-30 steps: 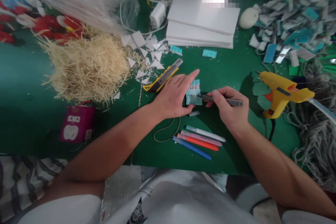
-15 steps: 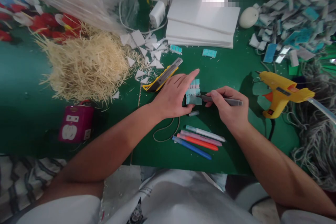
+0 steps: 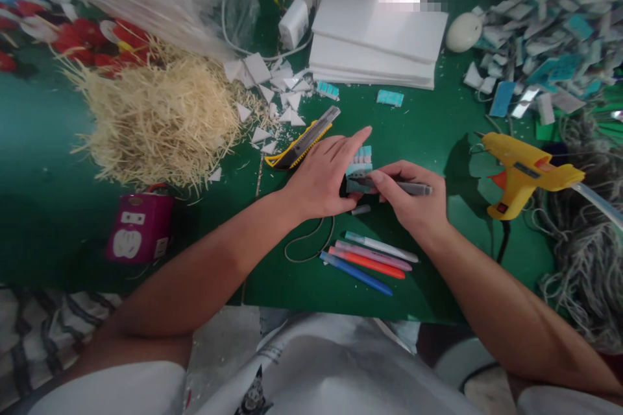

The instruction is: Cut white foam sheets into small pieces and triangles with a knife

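My left hand (image 3: 321, 175) lies over the left side of a small light-blue and white piece (image 3: 360, 170) on the green table. The index finger stretches past its top and the thumb is at its lower edge, holding the piece in place. My right hand (image 3: 416, 198) is closed around a grey marker pen (image 3: 409, 188), whose tip meets the lower part of the piece. Below the thumb lies a small grey pen cap (image 3: 361, 209). A yellow and black utility knife (image 3: 304, 142) rests just beyond my left hand, blade out.
Several coloured markers (image 3: 370, 262) lie near the front edge. A yellow glue gun (image 3: 523, 172) stands at right, before grey yarn (image 3: 574, 227). White boards (image 3: 374, 52), foam scraps (image 3: 545, 45), straw (image 3: 165, 120) and a purple box (image 3: 139, 227) surround the work spot.
My right hand has moved left with the marker, bringing its tip further across the lower part of the piece. My left hand stays in place.
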### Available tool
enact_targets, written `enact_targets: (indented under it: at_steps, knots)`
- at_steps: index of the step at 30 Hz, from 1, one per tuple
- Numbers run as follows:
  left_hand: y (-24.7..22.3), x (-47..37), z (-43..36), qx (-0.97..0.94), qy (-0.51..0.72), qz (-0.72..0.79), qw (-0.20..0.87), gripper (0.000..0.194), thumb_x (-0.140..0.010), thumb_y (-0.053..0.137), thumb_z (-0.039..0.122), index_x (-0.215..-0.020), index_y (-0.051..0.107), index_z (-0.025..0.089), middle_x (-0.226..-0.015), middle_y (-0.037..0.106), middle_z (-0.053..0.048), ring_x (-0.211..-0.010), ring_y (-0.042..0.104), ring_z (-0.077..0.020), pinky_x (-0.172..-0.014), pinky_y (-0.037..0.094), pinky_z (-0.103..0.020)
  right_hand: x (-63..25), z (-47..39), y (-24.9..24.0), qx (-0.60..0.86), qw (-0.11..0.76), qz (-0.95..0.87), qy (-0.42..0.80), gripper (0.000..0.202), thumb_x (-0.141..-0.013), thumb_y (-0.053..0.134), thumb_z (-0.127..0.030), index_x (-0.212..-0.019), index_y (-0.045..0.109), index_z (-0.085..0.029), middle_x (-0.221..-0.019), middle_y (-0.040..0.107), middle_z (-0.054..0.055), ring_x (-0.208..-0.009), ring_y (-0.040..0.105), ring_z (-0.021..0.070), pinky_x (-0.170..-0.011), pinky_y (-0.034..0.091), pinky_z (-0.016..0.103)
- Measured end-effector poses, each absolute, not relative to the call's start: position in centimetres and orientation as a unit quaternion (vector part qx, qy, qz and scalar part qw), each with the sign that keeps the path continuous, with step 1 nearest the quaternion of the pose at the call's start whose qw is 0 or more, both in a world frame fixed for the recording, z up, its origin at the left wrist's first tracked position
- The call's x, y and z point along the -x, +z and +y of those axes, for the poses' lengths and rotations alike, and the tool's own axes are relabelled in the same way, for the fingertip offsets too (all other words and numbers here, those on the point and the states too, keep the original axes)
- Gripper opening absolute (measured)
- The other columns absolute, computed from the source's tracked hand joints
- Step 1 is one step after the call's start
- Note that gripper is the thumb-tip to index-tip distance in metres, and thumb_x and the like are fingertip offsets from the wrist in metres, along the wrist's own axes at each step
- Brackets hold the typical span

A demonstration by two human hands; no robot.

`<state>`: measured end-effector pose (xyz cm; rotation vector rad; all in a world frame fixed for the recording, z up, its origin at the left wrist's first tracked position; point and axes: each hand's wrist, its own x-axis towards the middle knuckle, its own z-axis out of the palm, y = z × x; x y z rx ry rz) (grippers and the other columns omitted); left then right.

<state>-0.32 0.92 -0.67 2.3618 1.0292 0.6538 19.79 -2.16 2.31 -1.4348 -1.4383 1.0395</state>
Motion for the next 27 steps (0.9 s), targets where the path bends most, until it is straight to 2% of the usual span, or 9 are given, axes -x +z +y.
enact_targets:
  at_steps: [5, 8, 14, 20, 27]
  knots:
    - [-0.65, 0.33, 0.91, -0.862, 0.237, 0.376, 0.243, 0.094, -0.084, 0.065, 0.027, -0.166, 0.021, 0.019, -0.152, 0.059, -0.016, -0.139, 0.053, -0.0364, -0.115, 0.045, -0.054, -19.67, -2.06, 2.32, 0.576, 0.410, -0.574, 0.414, 0.022, -0.082, 0.080, -0.040, -0.069, 0.075, -0.023, -0.057, 0.067, -0.003, -0.050, 0.055, 0.0112, -0.050, 0.047, 0.025]
    - [-0.78, 0.30, 0.85, -0.862, 0.246, 0.374, 0.239, 0.091, -0.084, 0.064, 0.027, -0.164, 0.022, 0.015, -0.150, 0.059, -0.017, -0.138, 0.054, -0.0362, -0.115, 0.045, -0.053, -19.66, -2.01, 2.30, 0.567, 0.413, -0.582, 0.411, 0.019, -0.081, 0.080, -0.036, -0.068, 0.074, -0.023, -0.057, 0.066, -0.004, -0.050, 0.055, 0.0107, -0.050, 0.047, 0.024]
    - [-0.85, 0.25, 0.83, -0.861, 0.243, 0.378, 0.240, 0.094, -0.084, 0.065, 0.028, -0.165, 0.020, 0.019, -0.149, 0.059, -0.016, -0.137, 0.054, -0.0369, -0.115, 0.045, -0.055, -19.78, -2.02, 2.31, 0.579, 0.391, -0.590, 0.405, 0.024, -0.083, 0.079, -0.042, -0.069, 0.073, -0.023, -0.058, 0.066, -0.003, -0.051, 0.055, 0.0119, -0.051, 0.047, 0.026]
    - [-0.82, 0.34, 0.89, -0.863, 0.248, 0.370, 0.237, 0.092, -0.085, 0.064, 0.027, -0.166, 0.021, 0.017, -0.148, 0.060, -0.016, -0.137, 0.054, -0.0363, -0.115, 0.046, -0.054, -19.71, -2.07, 2.26, 0.575, 0.411, -0.572, 0.416, 0.020, -0.082, 0.080, -0.038, -0.071, 0.075, -0.023, -0.056, 0.065, -0.004, -0.049, 0.055, 0.0109, -0.051, 0.048, 0.025]
    - [-0.72, 0.22, 0.91, -0.859, 0.241, 0.377, 0.247, 0.095, -0.083, 0.066, 0.026, -0.166, 0.021, 0.018, -0.151, 0.059, -0.016, -0.139, 0.053, -0.0369, -0.116, 0.045, -0.054, -19.55, -1.92, 2.14, 0.580, 0.409, -0.564, 0.421, 0.033, -0.080, 0.085, -0.055, -0.074, 0.078, -0.023, -0.060, 0.070, -0.002, -0.048, 0.053, 0.0109, -0.050, 0.049, 0.026]
